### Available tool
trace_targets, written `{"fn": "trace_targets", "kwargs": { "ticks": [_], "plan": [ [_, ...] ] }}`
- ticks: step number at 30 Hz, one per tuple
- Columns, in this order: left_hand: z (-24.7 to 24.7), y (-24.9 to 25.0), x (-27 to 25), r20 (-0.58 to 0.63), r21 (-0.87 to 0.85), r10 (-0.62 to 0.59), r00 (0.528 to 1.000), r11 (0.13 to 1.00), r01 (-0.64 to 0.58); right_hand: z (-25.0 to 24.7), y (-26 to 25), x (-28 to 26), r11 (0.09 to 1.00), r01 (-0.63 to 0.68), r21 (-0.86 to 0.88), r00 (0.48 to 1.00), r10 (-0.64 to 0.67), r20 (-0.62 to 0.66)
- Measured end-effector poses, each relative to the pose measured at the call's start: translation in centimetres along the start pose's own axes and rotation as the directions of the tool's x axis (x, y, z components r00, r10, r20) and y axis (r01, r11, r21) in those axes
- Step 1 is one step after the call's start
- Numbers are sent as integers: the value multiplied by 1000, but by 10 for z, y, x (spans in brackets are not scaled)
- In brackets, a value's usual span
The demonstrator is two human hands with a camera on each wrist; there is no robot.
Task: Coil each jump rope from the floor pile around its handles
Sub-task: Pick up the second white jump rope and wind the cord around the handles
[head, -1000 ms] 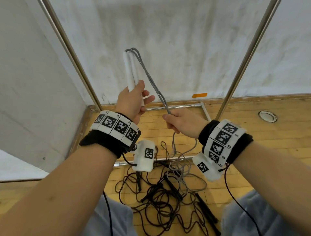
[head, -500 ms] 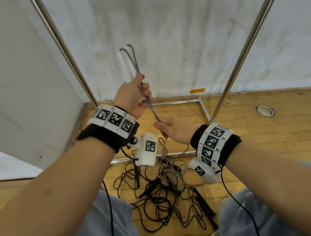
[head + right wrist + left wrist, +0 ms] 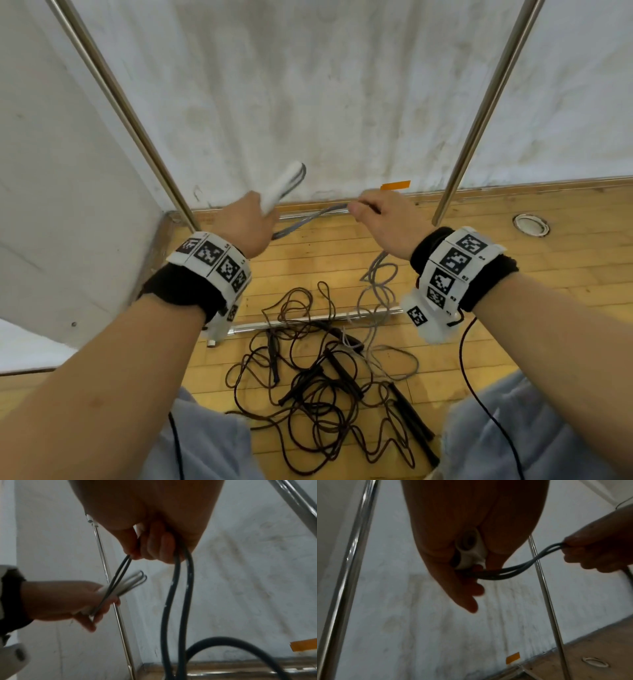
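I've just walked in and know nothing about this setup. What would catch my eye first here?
Two raised hands working a grey jump rope: the left hand grips the pair of white handles, while the right hand pinches the doubled grey rope stretched between them. On the wooden floor below lies a tangled pile of dark ropes with black handles, not yet coiled.

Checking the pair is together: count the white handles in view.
2. Both white handles lie side by side, gripped in the left hand; none shows in the floor pile, though its tangle could hide one.
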State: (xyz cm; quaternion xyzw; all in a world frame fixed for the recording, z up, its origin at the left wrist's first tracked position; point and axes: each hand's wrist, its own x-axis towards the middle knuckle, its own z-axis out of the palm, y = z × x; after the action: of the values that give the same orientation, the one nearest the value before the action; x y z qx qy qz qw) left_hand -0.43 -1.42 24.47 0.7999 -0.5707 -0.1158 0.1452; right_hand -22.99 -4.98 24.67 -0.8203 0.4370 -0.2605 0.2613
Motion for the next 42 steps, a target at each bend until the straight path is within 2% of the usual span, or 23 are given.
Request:
{"fn": "trace_targets", "kwargs": {
  "ticks": [5,7,8,9,10,12,14,19,23,28,31,34,36,38,40,42],
  "plan": [
    [7,18,-18,232,-45,153,961,988,-146,-7,4,6,999,8,-38,991,-13,-132],
    [8,26,-27,297,-44,241,924,970,-238,-10,3,8,999,22,-39,985,-28,-170],
    [11,28,-31,340,-15,300,891,950,-313,-11,1,9,998,45,-33,982,-51,-184],
    [14,32,-35,383,49,325,865,928,-370,-12,-2,9,997,77,-25,978,-81,-194],
    [18,34,-39,403,95,320,857,917,-387,-12,-4,9,994,106,-24,974,-109,-201],
    [23,39,-43,373,144,308,875,913,-382,-14,-7,11,992,121,-41,970,-127,-208],
    [25,39,-45,355,112,313,881,921,-372,-18,-5,14,996,79,-51,972,-88,-216],
    [12,39,-48,339,-65,433,835,897,-438,-30,14,20,993,-71,99,988,84,-133],
    [-1,38,-48,261,-242,479,838,873,-423,-31,20,20,977,-143,156,988,150,-37],
    [-13,39,-47,119,-617,402,908,746,-250,-14,13,14,973,-219,75,975,214,61],
    [-15,40,-44,64,-722,289,955,674,-155,-1,4,9,977,-210,21,972,207,114],
    [-14,41,-40,-20,-764,210,978,627,-150,13,-8,3,980,-199,13,967,195,163],
    [-14,39,-35,-96,-734,153,984,657,-174,22,-18,-1,988,-151,-28,972,153,178],
    [-12,34,-29,-145,-659,89,985,734,-163,28,-26,-5,992,-78,-100,976,97,195],
    [-9,29,-24,-154,-572,50,987,810,-131,32,-32,-8,987,-11,-159,976,45,212],
    [-6,24,-22,-148,-507,40,988,855,-111,32,-35,-8,992,7,-130,983,17,184]
  ]
}}
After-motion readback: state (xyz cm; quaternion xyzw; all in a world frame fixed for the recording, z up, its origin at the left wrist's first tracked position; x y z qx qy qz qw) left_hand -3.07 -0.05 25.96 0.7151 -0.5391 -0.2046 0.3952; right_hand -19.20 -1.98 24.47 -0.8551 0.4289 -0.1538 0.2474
